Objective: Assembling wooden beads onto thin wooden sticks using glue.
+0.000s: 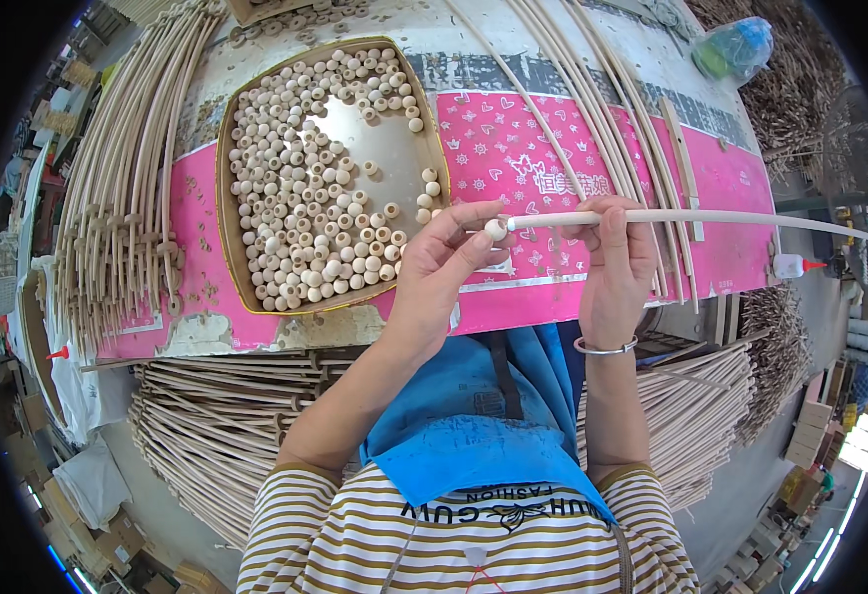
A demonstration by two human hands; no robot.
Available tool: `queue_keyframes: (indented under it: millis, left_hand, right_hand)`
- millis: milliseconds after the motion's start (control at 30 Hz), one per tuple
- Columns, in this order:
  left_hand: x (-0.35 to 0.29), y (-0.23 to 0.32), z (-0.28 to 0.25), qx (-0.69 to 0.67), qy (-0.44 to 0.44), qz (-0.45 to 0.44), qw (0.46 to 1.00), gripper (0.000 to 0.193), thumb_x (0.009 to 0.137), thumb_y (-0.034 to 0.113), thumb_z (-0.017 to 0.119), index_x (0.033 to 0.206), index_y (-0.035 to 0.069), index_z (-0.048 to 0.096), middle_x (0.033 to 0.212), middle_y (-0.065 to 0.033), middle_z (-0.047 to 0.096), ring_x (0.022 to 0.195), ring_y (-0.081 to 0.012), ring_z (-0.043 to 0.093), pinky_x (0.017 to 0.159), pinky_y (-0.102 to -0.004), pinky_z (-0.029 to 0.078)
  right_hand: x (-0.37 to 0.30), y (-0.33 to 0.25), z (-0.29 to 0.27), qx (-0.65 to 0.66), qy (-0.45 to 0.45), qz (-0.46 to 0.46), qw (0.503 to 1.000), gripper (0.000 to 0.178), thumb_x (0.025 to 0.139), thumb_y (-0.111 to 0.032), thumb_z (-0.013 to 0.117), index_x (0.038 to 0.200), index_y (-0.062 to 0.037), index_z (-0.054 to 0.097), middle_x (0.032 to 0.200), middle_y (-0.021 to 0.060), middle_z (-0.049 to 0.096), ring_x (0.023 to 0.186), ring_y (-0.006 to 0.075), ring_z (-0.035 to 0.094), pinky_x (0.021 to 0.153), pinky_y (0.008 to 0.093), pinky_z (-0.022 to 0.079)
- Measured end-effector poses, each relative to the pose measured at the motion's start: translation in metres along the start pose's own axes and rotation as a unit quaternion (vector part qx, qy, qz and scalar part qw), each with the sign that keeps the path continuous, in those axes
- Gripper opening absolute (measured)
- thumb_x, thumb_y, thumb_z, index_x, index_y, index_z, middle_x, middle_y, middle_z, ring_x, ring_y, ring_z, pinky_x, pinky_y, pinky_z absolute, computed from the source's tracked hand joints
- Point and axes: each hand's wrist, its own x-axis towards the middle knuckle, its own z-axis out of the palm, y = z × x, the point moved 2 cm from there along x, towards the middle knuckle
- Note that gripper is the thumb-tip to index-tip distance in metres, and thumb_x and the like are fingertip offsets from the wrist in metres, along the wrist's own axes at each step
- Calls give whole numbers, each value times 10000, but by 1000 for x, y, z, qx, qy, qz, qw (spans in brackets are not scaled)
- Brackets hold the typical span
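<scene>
My left hand [432,285] pinches a small pale wooden bead [495,230] between thumb and fingertips. A long, slender wooden stick [721,217] lies level across my right hand [614,262], whose thumb and fingers are closed round it. The stick's left end meets the bead, with a whitish spot at the joint; how far it sits in the bead I cannot tell. Its far end reaches out to the right, bending slightly. Left of my hands stands a shallow yellow-rimmed tray [386,148] with many such beads [295,213], several showing drilled holes.
Bare sticks [592,109] lie on the pink table cover [483,129] beyond my right hand. Bundled sticks with round wooden pieces [137,198] lie at the left. A white red-tipped bottle [788,265] is at the right edge. More sticks [216,416] are stacked below the near edge.
</scene>
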Motion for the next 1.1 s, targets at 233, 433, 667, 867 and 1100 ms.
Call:
queue_keyframes:
  millis: [233,433,667,867,1100]
  left_hand:
    - [-4,-3,0,-54,-6,-18,998,318,1033,90,533,1337,0,537,1229,-107,631,1144,-213,639,997,-345,536]
    - [-4,-4,1,-64,-6,-17,998,331,1024,78,546,1343,-6,530,1225,-113,632,1147,-214,639,1015,-349,532]
    - [-4,-8,1,-85,6,-22,996,331,1023,76,545,1345,-4,530,1216,-116,633,1131,-208,643,1002,-338,538]
    - [-3,-12,0,-104,24,-4,994,303,1011,84,581,1303,4,565,1170,-102,658,1075,-171,665,964,-311,557]
    - [2,-9,-14,-4,-1,48,999,232,994,47,589,1216,-15,621,1172,-124,679,1045,-170,676,933,-304,572]
  right_hand:
    - [-8,9,1,8,18,20,1000,228,1056,-219,533,1011,-17,627,909,85,672,784,153,653,720,281,533]
    - [-15,13,0,7,1,30,1000,240,1054,-243,534,1057,-16,615,970,94,662,849,171,661,789,320,560]
    - [-16,13,1,-26,2,-13,1000,234,1056,-216,531,1026,0,615,918,97,668,811,160,655,769,300,554]
    - [-20,14,-1,-65,-28,-87,994,189,1040,-175,554,1023,3,614,964,114,662,870,172,652,777,295,546]
    - [-26,5,-10,-170,-93,-154,969,173,1001,-164,611,1007,7,634,988,136,660,917,197,650,775,291,527]
